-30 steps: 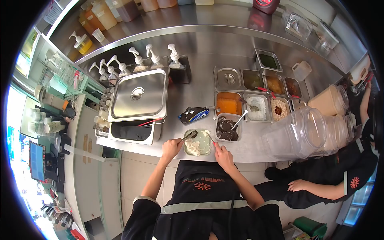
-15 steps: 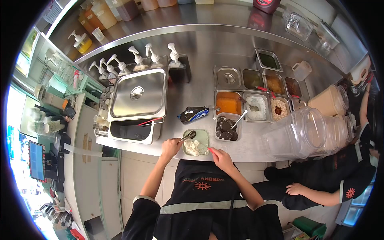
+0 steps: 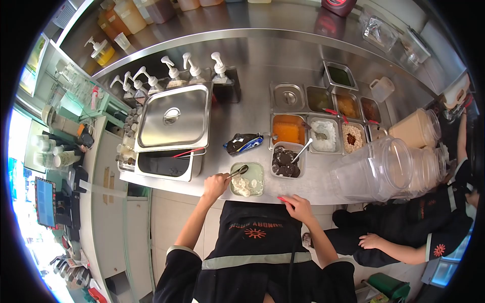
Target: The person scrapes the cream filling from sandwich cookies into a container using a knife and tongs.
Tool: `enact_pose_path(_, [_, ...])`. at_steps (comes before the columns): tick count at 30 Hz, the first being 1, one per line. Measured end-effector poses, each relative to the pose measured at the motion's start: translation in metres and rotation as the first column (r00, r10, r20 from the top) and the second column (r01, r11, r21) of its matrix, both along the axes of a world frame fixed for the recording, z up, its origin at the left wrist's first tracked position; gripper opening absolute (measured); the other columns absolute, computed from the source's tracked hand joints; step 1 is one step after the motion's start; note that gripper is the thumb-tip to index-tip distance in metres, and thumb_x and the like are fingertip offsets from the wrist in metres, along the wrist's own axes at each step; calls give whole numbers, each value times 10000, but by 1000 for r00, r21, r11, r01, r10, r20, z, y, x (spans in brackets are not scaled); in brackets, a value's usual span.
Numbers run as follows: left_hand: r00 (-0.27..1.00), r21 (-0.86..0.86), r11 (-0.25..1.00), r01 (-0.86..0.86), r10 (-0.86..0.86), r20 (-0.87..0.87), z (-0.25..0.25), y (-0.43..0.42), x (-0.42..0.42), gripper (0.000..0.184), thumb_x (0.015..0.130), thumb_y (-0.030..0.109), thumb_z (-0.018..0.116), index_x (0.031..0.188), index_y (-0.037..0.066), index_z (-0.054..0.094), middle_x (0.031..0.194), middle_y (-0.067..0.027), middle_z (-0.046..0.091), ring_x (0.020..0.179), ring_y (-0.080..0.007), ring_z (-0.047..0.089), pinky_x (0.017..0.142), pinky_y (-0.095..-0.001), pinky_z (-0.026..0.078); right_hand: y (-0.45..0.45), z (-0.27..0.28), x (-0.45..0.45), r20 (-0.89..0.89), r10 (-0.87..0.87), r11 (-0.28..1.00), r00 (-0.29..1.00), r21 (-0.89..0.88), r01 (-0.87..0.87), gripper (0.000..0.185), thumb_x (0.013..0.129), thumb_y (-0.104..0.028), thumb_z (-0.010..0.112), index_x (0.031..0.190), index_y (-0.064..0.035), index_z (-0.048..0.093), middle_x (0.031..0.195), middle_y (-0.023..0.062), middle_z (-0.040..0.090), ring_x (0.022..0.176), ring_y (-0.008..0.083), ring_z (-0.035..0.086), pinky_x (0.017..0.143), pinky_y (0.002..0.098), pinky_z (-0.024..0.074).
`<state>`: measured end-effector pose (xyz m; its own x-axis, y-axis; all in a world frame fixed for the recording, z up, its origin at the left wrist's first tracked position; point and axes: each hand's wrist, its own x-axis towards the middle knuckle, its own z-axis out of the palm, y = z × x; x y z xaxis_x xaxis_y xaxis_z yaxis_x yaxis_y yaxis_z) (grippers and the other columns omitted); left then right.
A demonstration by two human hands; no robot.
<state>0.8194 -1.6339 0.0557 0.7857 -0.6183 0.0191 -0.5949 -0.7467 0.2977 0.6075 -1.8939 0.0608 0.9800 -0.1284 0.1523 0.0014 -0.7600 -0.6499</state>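
Note:
A small pale green square container (image 3: 256,189) with lumps of creamy white food (image 3: 242,186) sits at the counter's front edge. My left hand (image 3: 215,186) is closed round the handle of a metal spoon (image 3: 243,169), whose bowl is over the container's upper left part. To the right of the container, at the counter edge, my right hand (image 3: 299,208) is closed on a red-handled utensil (image 3: 283,199); its working end cannot be made out. A tub of dark brown chunks (image 3: 286,161) with a spoon in it stands just beyond, right of the container.
Behind lies a crumpled dark and blue packet (image 3: 243,144). Lidded steel pans (image 3: 173,118) and pump bottles (image 3: 193,68) are at left. Several topping pans (image 3: 289,130) stand right of centre, and large clear jars (image 3: 376,169) farther right. A co-worker's hand (image 3: 371,241) shows at lower right.
My right hand has moved right, away from the green container, taking the red-handled utensil with it. My left hand and the spoon have hardly moved.

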Motion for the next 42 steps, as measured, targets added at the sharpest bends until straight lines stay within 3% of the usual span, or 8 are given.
enact_pose_path(3, [994,-4,996,92,-92,57,7,-3,1,182,802,311,555,802,137,607,686,-44,610,570,-262,598,476,-382,472,2,-1,15,125,-120,963,985,254,85,234,782,-85,556,1002,-111,631,697,79,568,540,244,536,505,337,439])
enact_pose_path(6, [962,111,966,235,-248,116,18,-8,10,180,796,306,555,796,130,589,685,-24,601,595,-219,604,507,-358,458,10,10,30,93,-171,955,981,260,142,225,784,-116,564,1000,-97,623,714,89,562,568,264,556,511,356,444])
enact_pose_path(12, [801,347,837,423,-525,288,27,-16,30,154,763,285,564,770,130,567,698,16,584,698,-134,571,666,-325,357,23,-2,43,41,-104,987,994,-120,108,223,784,-155,573,1000,-128,620,718,69,533,586,272,559,511,367,454])
enact_pose_path(15, [789,407,810,423,-550,273,32,-22,30,150,763,281,563,773,131,567,696,16,580,693,-133,569,663,-326,359,27,-5,37,26,64,993,998,-105,-61,217,763,-138,584,977,-148,617,713,69,514,601,256,575,496,369,467])
enact_pose_path(21, [769,362,812,457,-566,298,29,-28,30,105,765,239,549,790,138,565,699,31,559,711,-126,553,676,-340,351,20,4,34,84,-30,998,996,-46,34,262,767,-112,578,1017,-180,618,701,52,478,581,238,550,505,344,466])
enact_pose_path(30, [702,386,797,465,-597,388,28,-37,32,78,735,175,531,800,162,570,688,44,530,718,-120,535,693,-344,353,-4,6,15,67,8,959,998,-283,11,356,719,-65,597,1043,-209,629,724,69,459,609,237,530,545,348,448])
enact_pose_path(36, [702,315,813,490,-582,410,26,-41,29,83,731,186,529,800,167,571,677,56,516,706,-107,532,699,-344,356,3,15,21,118,-141,990,983,33,138,258,768,-79,595,1022,-114,628,704,84,474,570,239,523,514,331,441])
enact_pose_path(42, [697,300,810,504,-586,412,24,-40,29,88,730,194,529,805,170,568,675,63,512,697,-102,532,696,-338,355,22,3,46,148,-83,996,985,39,78,275,776,-96,593,1050,-116,596,720,83,479,596,259,548,513,355,448])
